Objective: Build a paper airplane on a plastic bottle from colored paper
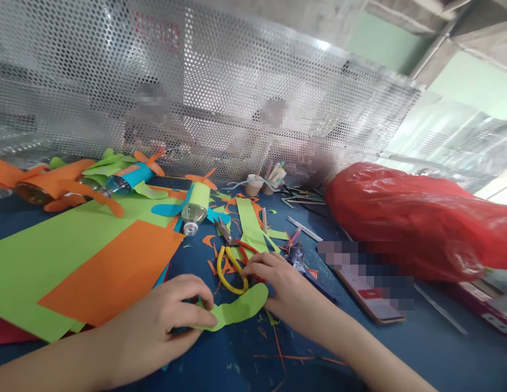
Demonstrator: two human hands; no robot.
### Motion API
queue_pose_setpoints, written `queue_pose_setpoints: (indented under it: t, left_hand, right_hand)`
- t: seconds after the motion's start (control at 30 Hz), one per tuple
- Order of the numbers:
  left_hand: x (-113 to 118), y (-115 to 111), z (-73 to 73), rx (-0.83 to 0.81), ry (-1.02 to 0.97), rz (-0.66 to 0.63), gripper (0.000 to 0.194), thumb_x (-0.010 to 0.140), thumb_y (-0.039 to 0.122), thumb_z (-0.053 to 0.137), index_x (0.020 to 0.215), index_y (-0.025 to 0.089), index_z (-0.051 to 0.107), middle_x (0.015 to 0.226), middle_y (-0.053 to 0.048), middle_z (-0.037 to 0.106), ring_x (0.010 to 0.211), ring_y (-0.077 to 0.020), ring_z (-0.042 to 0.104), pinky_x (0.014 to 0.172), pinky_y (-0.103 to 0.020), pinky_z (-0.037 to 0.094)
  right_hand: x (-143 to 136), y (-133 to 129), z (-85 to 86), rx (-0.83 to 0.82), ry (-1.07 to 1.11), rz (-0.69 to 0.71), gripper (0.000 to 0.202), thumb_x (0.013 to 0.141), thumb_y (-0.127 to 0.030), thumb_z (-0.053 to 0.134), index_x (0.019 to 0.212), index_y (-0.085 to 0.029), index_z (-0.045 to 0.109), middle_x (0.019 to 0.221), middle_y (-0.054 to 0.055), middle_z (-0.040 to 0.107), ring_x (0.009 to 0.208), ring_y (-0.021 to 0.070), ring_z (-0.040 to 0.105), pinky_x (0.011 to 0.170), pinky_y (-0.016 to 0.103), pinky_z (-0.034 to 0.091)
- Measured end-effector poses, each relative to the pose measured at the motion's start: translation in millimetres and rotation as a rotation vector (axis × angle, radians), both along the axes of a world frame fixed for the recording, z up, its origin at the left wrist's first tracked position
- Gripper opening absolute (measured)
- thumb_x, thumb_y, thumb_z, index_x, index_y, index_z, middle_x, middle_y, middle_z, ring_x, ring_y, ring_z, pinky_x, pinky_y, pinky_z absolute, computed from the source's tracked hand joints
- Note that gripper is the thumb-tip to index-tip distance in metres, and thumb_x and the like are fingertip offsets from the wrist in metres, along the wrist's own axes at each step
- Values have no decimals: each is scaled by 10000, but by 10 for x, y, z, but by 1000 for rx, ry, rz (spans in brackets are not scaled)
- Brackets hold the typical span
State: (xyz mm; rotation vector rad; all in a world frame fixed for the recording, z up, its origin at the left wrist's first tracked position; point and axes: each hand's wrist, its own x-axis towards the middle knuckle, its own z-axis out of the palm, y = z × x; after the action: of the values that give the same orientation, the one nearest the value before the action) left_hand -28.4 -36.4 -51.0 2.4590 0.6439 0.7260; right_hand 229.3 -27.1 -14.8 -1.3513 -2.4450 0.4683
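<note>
My left hand [175,310] pinches one end of a curved strip of light green paper [240,307] between thumb and fingers. The strip's rounded far end reaches toward my right hand [273,275]. My right hand's fingers curl over the red handle of the scissors [231,269], which also show a yellow handle loop; the fingertips are partly hidden. Their metal blades point away from me, toward a small plastic bottle [194,212] wrapped in green paper with blue wings and an orange propeller shape.
Green and orange paper sheets [110,272] are stacked at left. Paper-wrapped bottles [61,182] lie behind them. Paper scraps, cups of sticks [273,179], a phone [370,291] and a big red plastic bag [404,218] stand around. A perforated metal screen [237,81] rises behind.
</note>
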Motion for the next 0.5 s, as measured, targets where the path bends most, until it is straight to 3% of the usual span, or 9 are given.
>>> queue_pose_setpoints:
  t: [0.23, 0.4, 0.5]
  left_hand:
    - [-4, -71, 8, 101, 130, -10, 314, 919, 72, 409, 1065, 233, 637, 1048, -67, 633, 1022, -214, 581, 882, -328, 498]
    - [16, -69, 8, 153, 134, -7, 318, 928, 86, 401, 1103, 221, 630, 1077, -78, 645, 1047, -226, 587, 892, -343, 514]
    - [28, -74, 2, 185, 144, -10, 310, 927, 93, 409, 1104, 210, 636, 1081, -81, 656, 1041, -228, 597, 889, -348, 528]
  right_hand:
    - [-8, 47, -41, -13, -17, -10, 402, 804, 15, 541, 1121, -191, 680, 1195, 99, 589, 1081, 204, 582, 1002, 315, 433]
    - [-12, 129, -128, 73, -71, -77, 278, 923, -106, 493, 1101, -151, 701, 1146, 127, 641, 1089, 245, 583, 986, 372, 449]
    - [14, 199, -232, 134, -80, -58, 300, 930, -85, 453, 1099, -128, 698, 1065, 134, 677, 1016, 257, 607, 946, 397, 470]
